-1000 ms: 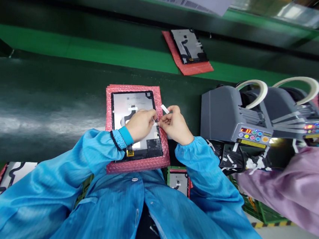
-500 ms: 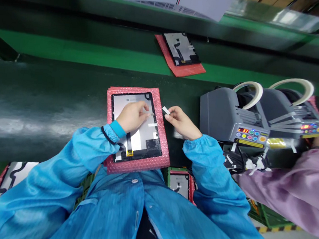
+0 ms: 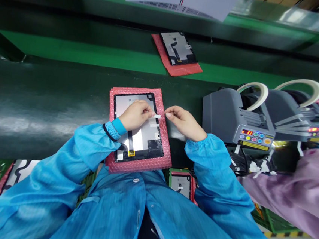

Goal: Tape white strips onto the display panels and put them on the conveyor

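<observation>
Panel [image 3: 143,137] under left hand [image 3: 136,114], whose fingertips meet at a white strip [image 3: 157,116] overlapping the panel's right edge, grip unclear; right hand [image 3: 186,124] loosely curled, hold unclear; open bench [image 3: 189,98] beyond.

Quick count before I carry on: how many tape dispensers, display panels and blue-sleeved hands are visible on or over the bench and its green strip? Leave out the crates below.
Tape dispensers: 2
Display panels: 2
Left hand and right hand, blue-sleeved: 2
Total: 6
</observation>
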### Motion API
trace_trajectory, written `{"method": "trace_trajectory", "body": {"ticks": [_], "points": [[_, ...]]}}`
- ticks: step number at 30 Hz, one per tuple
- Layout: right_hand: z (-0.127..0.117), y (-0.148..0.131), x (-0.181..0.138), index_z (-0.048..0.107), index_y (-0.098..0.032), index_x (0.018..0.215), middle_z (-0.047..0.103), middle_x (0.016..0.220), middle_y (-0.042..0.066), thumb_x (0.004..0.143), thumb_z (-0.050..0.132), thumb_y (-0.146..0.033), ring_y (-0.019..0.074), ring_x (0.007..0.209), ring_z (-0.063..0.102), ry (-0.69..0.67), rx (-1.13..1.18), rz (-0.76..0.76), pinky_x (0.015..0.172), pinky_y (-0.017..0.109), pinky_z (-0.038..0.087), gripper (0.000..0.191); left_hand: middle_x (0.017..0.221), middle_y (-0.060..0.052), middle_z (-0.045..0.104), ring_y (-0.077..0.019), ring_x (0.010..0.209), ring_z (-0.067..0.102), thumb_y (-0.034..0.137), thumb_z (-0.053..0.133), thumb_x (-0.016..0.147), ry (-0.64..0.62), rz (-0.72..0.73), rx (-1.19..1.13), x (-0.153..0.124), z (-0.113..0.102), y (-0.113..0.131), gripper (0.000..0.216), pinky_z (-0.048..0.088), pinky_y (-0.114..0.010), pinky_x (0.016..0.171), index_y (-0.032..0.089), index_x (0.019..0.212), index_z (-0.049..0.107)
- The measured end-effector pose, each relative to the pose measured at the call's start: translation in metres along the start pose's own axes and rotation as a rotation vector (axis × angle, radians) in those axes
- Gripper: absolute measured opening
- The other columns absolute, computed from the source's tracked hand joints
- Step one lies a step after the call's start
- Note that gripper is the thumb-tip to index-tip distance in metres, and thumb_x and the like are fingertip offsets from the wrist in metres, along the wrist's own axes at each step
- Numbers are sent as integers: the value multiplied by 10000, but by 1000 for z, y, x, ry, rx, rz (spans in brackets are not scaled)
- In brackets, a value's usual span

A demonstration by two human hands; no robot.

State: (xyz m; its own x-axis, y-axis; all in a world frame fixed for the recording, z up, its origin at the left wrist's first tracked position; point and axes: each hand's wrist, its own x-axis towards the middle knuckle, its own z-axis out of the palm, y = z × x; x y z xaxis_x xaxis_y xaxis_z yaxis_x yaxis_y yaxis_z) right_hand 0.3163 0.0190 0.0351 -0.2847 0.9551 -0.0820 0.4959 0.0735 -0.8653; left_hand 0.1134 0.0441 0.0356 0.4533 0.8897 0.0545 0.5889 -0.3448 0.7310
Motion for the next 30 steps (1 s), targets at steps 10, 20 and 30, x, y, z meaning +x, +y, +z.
{"method": "trace_trajectory", "body": {"ticks": [10, 20, 30], "points": [[18, 5, 8, 557, -175, 731, 560, 719, -1, 812, 559, -232, 136, 705, 504, 33, -67, -19, 708, 271, 410, 99, 709, -21, 596, -175, 765, 558, 233, 586, 843, 17, -99, 87, -5, 13, 1, 165, 452, -346, 808, 157, 700, 621], [26, 4, 8, 526, -185, 636, 512, 695, 9, 777, 576, -136, 153, 706, 495, 24, -298, -17, 754, 303, 409, 157, 867, -110, 651, -266, 938, 551, 263, 523, 880, -70, -138, 378, -13, 20, 10, 225, 441, -430, 875, 136, 764, 667], [15, 28, 17, 508, -185, 553, 459, 509, -44, 654, 729, -534, 102, 493, 396, 8, -188, 282, 517, 254, 320, 425, 770, -77, 602, -244, 842, 541, 236, 634, 789, -9, -99, 343, -6, 23, -1, 125, 430, -413, 851, 134, 719, 650]]}}
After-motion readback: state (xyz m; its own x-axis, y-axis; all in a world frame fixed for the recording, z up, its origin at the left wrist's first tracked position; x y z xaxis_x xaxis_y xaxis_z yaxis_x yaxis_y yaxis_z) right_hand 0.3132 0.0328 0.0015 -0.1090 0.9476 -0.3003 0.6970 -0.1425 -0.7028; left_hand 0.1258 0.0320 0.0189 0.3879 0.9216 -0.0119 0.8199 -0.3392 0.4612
